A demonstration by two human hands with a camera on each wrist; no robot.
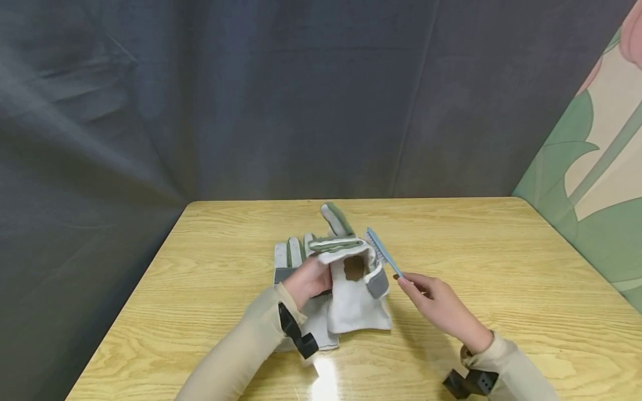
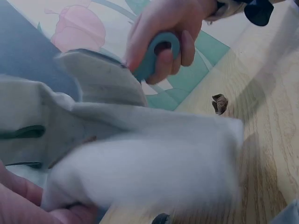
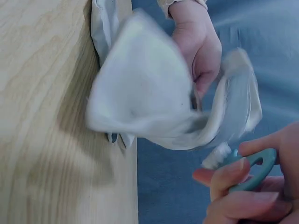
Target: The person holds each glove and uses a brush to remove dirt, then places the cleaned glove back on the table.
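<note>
My left hand (image 1: 312, 279) grips a white and green work glove (image 1: 358, 309) and holds it up over the table. A dark brown patch (image 1: 354, 268) shows on the glove's pale cloth. Between the thumb and fingers of my right hand (image 1: 442, 307) is a small blue brush (image 1: 385, 253) with white bristles. Those bristles face the glove's right edge, right up against it in the head view. The right wrist view shows the brush's looped blue handle (image 3: 267, 164) within the fingers. A second, matching glove (image 1: 286, 275) lies flat beneath, partly hidden by my left hand.
On the wooden table (image 1: 210, 267) sits a small crumpled brown piece (image 2: 219, 103), seen in the left wrist view. A dark cloth (image 1: 301, 111) hangs behind the table. On the right is a wall with a leaf and flower pattern (image 1: 597, 184).
</note>
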